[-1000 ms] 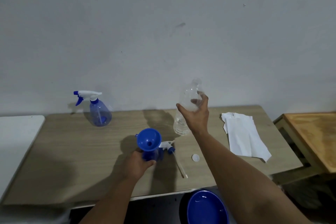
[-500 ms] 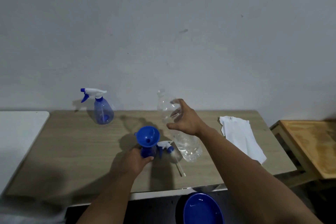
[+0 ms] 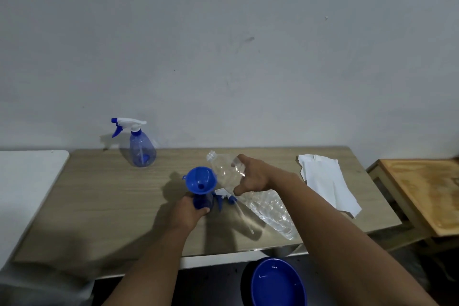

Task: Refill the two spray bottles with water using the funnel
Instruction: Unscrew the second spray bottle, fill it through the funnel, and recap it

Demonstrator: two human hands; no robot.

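Right hand [image 3: 255, 176] grips a clear water bottle [image 3: 250, 194], thumb and fingers curled round its upper body. Bottle uncapped, tilted steeply, mouth up-left just above the rim of the funnel [image 3: 200, 179]; base down-right near the counter [image 3: 99, 206] front edge. Water visible in the lower part; level unclear. No stream seen at the mouth.

Blue funnel sits upright in the neck of a blue spray bottle [image 3: 203, 201] at mid-counter. Left hand [image 3: 188, 212] wraps that bottle's body from the near side, fingers curled round it. Contents hidden by the hand.

Its trigger head [image 3: 224, 196], white and blue with dip tube attached, lies on the counter just right of the bottle, partly behind the clear one.

Second spray bottle [image 3: 142, 150] stands upright at back left near the wall, trigger head fitted; fill level cannot be told.

White paper towels [image 3: 327, 181] lie at the counter's right end. Blue basin [image 3: 277, 283] on the floor below the front edge; contents unclear.
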